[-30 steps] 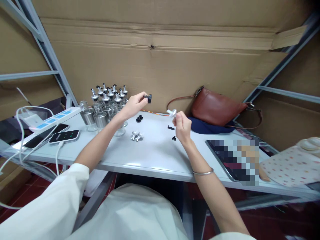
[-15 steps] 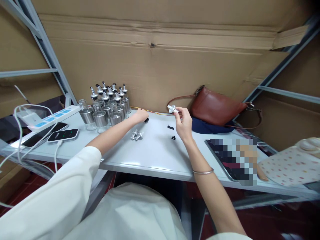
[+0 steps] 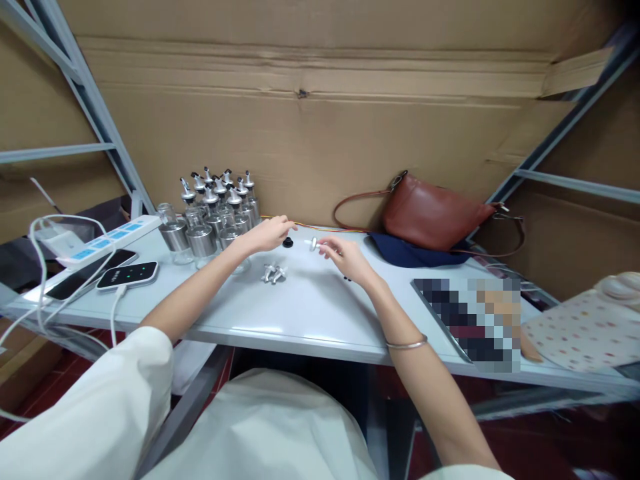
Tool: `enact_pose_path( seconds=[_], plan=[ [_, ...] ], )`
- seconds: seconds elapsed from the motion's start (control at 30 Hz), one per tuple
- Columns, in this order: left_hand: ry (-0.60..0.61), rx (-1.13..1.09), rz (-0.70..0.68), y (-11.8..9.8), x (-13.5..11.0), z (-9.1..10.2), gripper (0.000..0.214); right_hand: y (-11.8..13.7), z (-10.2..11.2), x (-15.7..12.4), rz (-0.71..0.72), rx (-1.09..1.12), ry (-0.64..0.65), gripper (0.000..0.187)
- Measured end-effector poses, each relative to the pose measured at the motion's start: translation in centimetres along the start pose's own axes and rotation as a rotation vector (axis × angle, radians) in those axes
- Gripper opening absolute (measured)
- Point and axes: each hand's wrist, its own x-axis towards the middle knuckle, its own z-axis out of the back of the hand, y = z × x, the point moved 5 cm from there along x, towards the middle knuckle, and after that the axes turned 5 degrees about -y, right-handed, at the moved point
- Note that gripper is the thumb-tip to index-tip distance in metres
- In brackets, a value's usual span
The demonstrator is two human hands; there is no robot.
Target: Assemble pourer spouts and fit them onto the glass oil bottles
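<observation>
My left hand [image 3: 267, 235] rests low over the white table [image 3: 310, 307], its fingertips beside a small black cap [image 3: 287, 243] lying there. Whether it touches the cap I cannot tell. My right hand [image 3: 345, 258] pinches a small silver-and-white spout piece [image 3: 314, 244] and holds it just right of the cap, close to the table top. Several loose silver spout pieces [image 3: 273, 272] lie in front of my left hand. A cluster of glass-and-steel bottles [image 3: 215, 217] with pourer tops stands at the back left.
A brown leather bag [image 3: 433, 213] on dark blue cloth [image 3: 415, 252] sits at the back right. A power strip [image 3: 107, 237], two phones [image 3: 127, 274] and white cables lie at the left. A dotted cloth [image 3: 580, 330] lies at the right. Cardboard walls the back.
My right hand has come down and left with the spout piece, from the raised spot near the bag to the table beside the black cap. My left hand stayed by the cap.
</observation>
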Motion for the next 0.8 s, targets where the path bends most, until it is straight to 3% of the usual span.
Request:
enact_pose_path(
  seconds=[0.13,0.27,0.4,0.53,0.8],
  plan=[
    [-0.069,-0.541,0.028,-1.1,-3.1,-0.9,0.034,0.2,-3.0,0.0,0.006,-0.094,0.344,0.024],
    [-0.072,-0.814,0.213,-1.6,-4.3,-3.3,0.037,0.2,-4.4,1.3,-0.067,-0.122,0.504,0.020],
    [-0.076,-0.838,0.238,-1.5,-4.7,-3.8,0.041,0.1,-4.9,2.2,-0.143,-0.132,0.563,0.017],
    [-0.063,-0.691,0.147,-1.5,-5.3,-3.7,0.040,0.1,-5.6,1.2,-0.166,-0.088,0.597,0.027],
    [-0.075,-0.583,0.076,-2.1,-5.2,-4.4,0.027,1.2,-5.7,-0.4,-0.124,0.228,0.721,0.023]
  ],
)
